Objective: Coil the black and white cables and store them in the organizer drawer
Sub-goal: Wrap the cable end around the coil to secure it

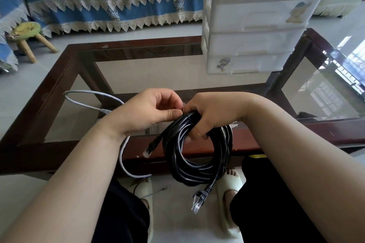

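The black cable (197, 156) hangs in a round coil in front of the table's near edge, with both clear plugs dangling free. My right hand (211, 114) grips the top of the coil, fingers wrapped round the strands. Beside it, my left hand (150, 110) pinches a small black tie at the coil's top. The white cable (87, 102) lies loose on the glass table at the left and trails down under my left wrist over the edge. The white organizer (254, 25) with its stacked drawers stands at the table's far right, all drawers shut.
The glass table (177, 77) has a dark wooden frame. A blue sofa with lace trim runs along the back, and a small green stool (29, 33) stands at the left. My knees and slippered feet are below the table edge.
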### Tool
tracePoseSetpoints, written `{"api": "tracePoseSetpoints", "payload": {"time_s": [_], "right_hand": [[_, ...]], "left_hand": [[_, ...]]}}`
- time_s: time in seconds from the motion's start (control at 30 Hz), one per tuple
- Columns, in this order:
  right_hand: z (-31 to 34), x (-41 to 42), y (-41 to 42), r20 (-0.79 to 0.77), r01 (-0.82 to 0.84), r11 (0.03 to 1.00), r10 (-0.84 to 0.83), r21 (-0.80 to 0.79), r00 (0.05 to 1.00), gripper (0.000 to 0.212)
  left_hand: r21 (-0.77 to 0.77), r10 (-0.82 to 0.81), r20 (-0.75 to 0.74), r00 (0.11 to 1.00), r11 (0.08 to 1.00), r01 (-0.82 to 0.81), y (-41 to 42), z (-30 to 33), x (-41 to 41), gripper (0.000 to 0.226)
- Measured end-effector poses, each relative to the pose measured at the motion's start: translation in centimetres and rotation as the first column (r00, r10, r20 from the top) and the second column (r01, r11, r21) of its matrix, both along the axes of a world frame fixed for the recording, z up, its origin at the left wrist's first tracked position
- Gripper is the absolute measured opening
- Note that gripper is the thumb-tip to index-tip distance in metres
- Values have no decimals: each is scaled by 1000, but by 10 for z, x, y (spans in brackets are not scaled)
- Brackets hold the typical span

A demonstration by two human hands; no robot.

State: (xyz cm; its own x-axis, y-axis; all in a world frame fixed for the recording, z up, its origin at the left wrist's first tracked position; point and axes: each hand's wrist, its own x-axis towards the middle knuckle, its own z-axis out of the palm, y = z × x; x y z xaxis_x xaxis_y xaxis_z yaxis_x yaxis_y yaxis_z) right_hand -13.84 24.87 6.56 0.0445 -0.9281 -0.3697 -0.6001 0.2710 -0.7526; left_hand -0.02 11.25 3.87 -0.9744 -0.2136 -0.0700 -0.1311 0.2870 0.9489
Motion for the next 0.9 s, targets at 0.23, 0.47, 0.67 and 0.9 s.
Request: {"api": "tracePoseSetpoints", "payload": {"time_s": [0.23,0.47,0.67,0.9], "right_hand": [[-9,6,-1,-48,-144,978,153,150,987,17],[-18,0,-2,4,-200,962,202,184,979,23],[-14,-9,0,399,-142,989,114,42,910,20],[-40,1,-17,814,108,993,-32,-38,580,53]], "left_hand": [[-331,-156,201,967,918,217,5,0,8,8],[-454,-207,149,967,854,253,12,-6,8,27],[12,-119,-124,985,993,121,11,-6,9,14],[420,202,-319,926,906,-53,14,-11,0,7]]}}
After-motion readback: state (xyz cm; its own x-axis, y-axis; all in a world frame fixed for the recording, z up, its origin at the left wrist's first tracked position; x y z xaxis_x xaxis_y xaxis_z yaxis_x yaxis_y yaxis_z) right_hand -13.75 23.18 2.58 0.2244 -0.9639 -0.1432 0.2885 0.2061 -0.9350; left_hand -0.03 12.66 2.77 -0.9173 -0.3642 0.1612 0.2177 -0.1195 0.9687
